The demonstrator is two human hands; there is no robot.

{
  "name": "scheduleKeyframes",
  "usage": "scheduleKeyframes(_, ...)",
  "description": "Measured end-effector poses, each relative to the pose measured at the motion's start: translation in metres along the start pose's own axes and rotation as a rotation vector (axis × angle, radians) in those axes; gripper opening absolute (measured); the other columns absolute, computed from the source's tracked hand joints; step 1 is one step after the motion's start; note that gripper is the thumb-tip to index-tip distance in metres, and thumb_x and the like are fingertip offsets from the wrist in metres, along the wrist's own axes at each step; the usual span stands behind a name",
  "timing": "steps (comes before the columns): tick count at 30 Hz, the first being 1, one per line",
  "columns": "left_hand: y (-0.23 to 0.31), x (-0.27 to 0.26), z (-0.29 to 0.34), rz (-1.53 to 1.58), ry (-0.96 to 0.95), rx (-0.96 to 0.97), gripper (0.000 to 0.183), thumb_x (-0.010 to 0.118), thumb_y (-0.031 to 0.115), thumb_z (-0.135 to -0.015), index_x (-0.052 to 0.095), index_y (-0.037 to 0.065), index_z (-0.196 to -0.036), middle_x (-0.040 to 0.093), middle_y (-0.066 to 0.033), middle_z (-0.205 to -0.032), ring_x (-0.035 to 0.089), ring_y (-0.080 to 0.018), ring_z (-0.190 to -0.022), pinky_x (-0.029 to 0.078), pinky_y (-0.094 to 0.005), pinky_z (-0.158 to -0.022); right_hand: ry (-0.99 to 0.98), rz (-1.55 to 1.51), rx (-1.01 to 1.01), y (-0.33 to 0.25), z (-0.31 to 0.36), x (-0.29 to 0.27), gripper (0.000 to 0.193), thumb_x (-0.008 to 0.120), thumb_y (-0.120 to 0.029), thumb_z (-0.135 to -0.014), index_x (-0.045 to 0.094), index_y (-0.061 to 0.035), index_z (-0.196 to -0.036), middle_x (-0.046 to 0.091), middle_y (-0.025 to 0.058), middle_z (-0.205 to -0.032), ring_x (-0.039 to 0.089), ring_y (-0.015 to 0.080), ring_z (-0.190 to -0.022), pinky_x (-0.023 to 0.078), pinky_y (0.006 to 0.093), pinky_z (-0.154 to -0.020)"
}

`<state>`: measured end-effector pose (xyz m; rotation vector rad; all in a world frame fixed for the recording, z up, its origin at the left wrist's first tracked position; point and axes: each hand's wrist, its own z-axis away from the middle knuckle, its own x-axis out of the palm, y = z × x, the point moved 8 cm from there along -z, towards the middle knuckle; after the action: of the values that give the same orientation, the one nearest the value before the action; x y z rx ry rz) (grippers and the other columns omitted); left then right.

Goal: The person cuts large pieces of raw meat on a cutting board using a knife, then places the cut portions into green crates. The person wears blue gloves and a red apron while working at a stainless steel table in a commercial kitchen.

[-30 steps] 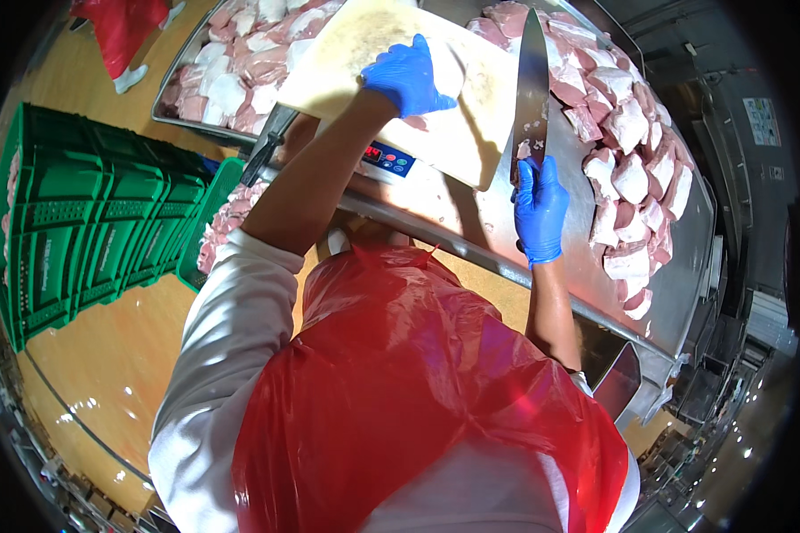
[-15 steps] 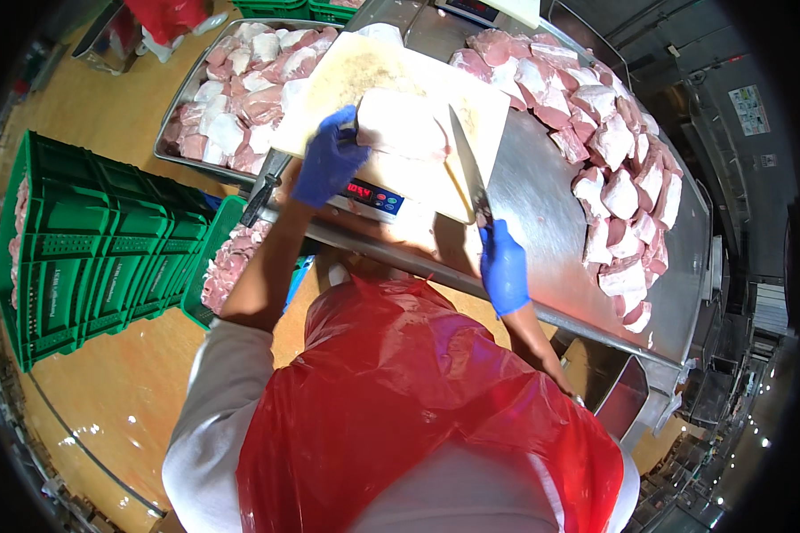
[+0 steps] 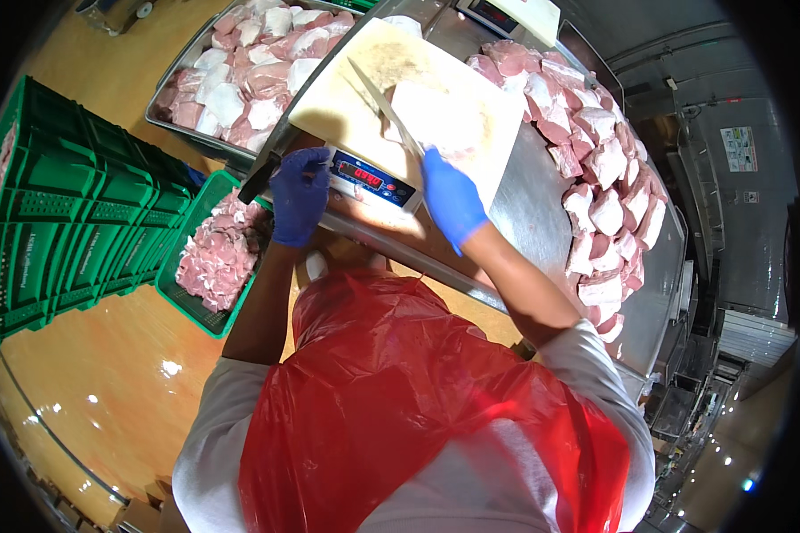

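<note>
Right hand (image 3: pixel 452 197) grips a knife (image 3: pixel 382 102) laid across the uncut pork slab (image 3: pixel 436 120) on the cutting board (image 3: pixel 347 98), left hand (image 3: pixel 298 195) curled at the scale (image 3: pixel 369 176), raw cuts (image 3: pixel 609 169) heaped alongside.

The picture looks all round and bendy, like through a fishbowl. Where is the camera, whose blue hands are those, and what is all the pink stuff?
The camera sits on a person's head and looks down, so you see their own arms and red plastic apron. Its wide lens bends straight edges. The blue is gloves. The right hand holds a long knife against a pale slab of meat on a white cutting board. The left hand rests at the board's near edge, beside a scale with red lit digits. The pink stuff is raw meat pieces: some piled on the metal table, some in a metal tray, some in a green crate on the floor. More green crates are stacked on the left.
</note>
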<state>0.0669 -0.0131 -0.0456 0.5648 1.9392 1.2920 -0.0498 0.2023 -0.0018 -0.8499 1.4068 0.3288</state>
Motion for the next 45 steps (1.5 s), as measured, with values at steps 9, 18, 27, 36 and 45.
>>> scheduleKeyframes(9,0.028,0.002,-0.007,-0.062,0.055,0.238,0.024,0.071,0.008,-0.085,0.069,0.004,-0.109,0.069,-0.0144,-0.099,0.069,-0.0277,-0.082,0.057,-0.0367,-0.076,-0.299,0.31,0.113,0.047,0.13,-0.078,0.016,0.055,-0.013,-0.097,0.049,-0.006,-0.11,0.065,0.023,-0.086,0.066,0.0427,-0.067,0.053,0.05,-0.056)
scheduleKeyframes(18,0.057,0.092,-0.008,-0.211,0.158,0.403,0.008,0.073,0.007,-0.078,0.068,0.005,-0.084,0.067,-0.0143,-0.088,0.065,-0.0335,-0.078,0.055,-0.0389,-0.074,-0.13,0.243,0.041,0.012,0.079,-0.072,0.02,0.057,-0.015,-0.095,0.051,-0.0068,-0.112,0.067,0.0215,-0.086,0.068,0.0414,-0.071,0.055,0.05,-0.06)
scheduleKeyframes(27,0.045,0.093,-0.007,-0.153,0.158,0.401,0.011,0.074,0.004,-0.075,0.064,0.006,-0.077,0.065,-0.0141,-0.077,0.064,-0.0343,-0.069,0.053,-0.0414,-0.062,-0.114,0.081,-0.006,-0.024,-0.043,0.005,0.02,0.05,-0.015,-0.096,0.053,0.0002,-0.108,0.069,0.0263,-0.091,0.069,0.0435,-0.085,0.055,0.0518,-0.075)
scheduleKeyframes(36,-0.072,-0.091,0.036,-0.065,0.267,-0.012,0.017,0.076,-0.003,-0.079,0.063,0.006,-0.073,0.055,0.0039,-0.069,0.052,-0.0081,-0.066,0.048,-0.0247,-0.065,0.136,-0.119,0.17,0.043,0.071,-0.077,0.016,0.058,-0.016,-0.101,0.055,-0.0029,-0.11,0.068,0.0274,-0.09,0.065,0.0487,-0.082,0.051,0.0501,-0.062)
scheduleKeyframes(45,0.023,-0.063,-0.082,-0.295,-0.155,0.128,0.053,0.066,0.022,-0.09,0.054,0.002,-0.138,0.058,-0.0224,-0.137,0.056,-0.0417,-0.124,0.045,-0.0425,-0.106,0.341,-0.226,0.435,0.131,0.124,-0.094,0.021,0.055,-0.021,-0.105,0.059,-0.0012,-0.102,0.059,0.0077,-0.062,0.057,0.0136,-0.049,0.044,0.0308,-0.045)
